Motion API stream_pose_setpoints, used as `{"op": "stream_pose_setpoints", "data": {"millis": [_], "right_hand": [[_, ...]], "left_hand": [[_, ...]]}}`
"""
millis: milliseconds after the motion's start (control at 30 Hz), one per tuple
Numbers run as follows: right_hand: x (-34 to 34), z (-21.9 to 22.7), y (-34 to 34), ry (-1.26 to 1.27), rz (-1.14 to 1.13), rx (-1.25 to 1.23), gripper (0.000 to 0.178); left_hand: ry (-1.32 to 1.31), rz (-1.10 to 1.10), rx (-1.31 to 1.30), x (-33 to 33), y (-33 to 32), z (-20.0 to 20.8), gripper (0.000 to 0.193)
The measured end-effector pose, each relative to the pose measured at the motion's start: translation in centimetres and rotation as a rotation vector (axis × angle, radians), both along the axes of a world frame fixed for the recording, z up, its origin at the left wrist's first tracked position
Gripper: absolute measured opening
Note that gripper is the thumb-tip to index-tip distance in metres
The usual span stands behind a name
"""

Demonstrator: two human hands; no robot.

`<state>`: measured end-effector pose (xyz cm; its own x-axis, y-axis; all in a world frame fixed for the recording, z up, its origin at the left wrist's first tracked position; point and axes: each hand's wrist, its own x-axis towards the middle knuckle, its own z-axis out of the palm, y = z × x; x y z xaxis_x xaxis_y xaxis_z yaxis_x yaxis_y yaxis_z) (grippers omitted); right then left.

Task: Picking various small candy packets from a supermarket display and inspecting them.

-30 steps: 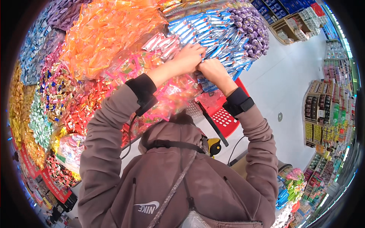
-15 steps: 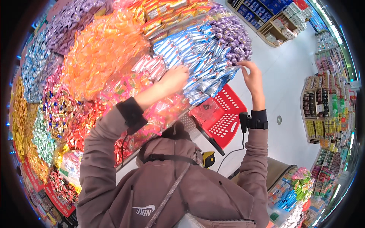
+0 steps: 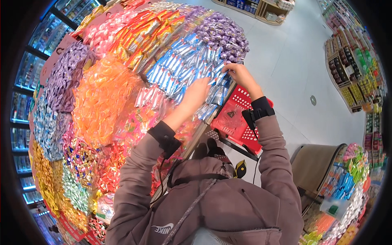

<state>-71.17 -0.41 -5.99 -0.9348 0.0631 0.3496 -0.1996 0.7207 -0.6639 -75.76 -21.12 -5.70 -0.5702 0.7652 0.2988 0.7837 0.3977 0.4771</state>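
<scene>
Lying off to the left, orange-wrapped sweets [image 3: 102,106]: heaped well apart from both my hands.
Pink-striped packets [image 3: 151,98]: between that heap and my left hand [image 3: 198,90], apart from my fingers.
Left grip: low over the near side of the blue-and-white packets [image 3: 173,73]; my fingers blur, so I cannot tell whether they close on anything.
Blue-and-white packets: spread from left of my left fingers across to my right, long axes mostly slanting away from me (toward the right edge they lie more jumbled).
Right hand [image 3: 239,75]: nearer that right edge, fingertips bent leftward to a packet there; whether I pinch it, I cannot tell.
Red basket [image 3: 254,146]: beside the display, closer to my body than my right hand.
</scene>
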Motion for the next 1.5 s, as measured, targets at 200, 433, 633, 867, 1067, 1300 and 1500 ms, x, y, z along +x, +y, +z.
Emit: {"op": "stream_pose_setpoints", "data": {"millis": [200, 433, 633, 867, 1067, 1300, 1500], "right_hand": [[0.4, -0.7, -0.1, -0.058, -0.013, -0.003, 0.018], [0.9, -1.6, 0.1, -0.037, -0.062, -0.016, 0.019], [1.2, -1.7, 0.2, 0.048, -0.089, -0.063, 0.012], [1.1, -1.8, 0.3, -0.030, -0.102, -0.037, 0.016], [1.0, -1.6, 0.3, -0.075, -0.093, -0.005, 0.015], [1.0, -1.7, 0.4, -0.072, -0.119, -0.019, 0.014], [0.5, -1.9, 0.4, 0.037, -0.125, -0.056, 0.013]], "left_hand": [[0.057, 0.027, -0.234, -0.6, 2.0, 0.4, 0.021], [0.134, 0.045, -0.349, -0.6, 2.6, -0.6, 0.016], [0.103, 0.014, -0.372, -1.0, 2.5, -0.7, 0.009], [0.087, -0.032, -0.400, -2.2, 2.5, -1.4, 0.013], [-0.028, -0.068, -0.634, -2.1, 3.2, -0.6, 0.014], [-0.034, -0.166, -0.635, -1.6, 3.7, -0.5, 0.015], [-0.077, -0.133, -0.592, -3.1, 2.7, -2.9, 0.018]]}}
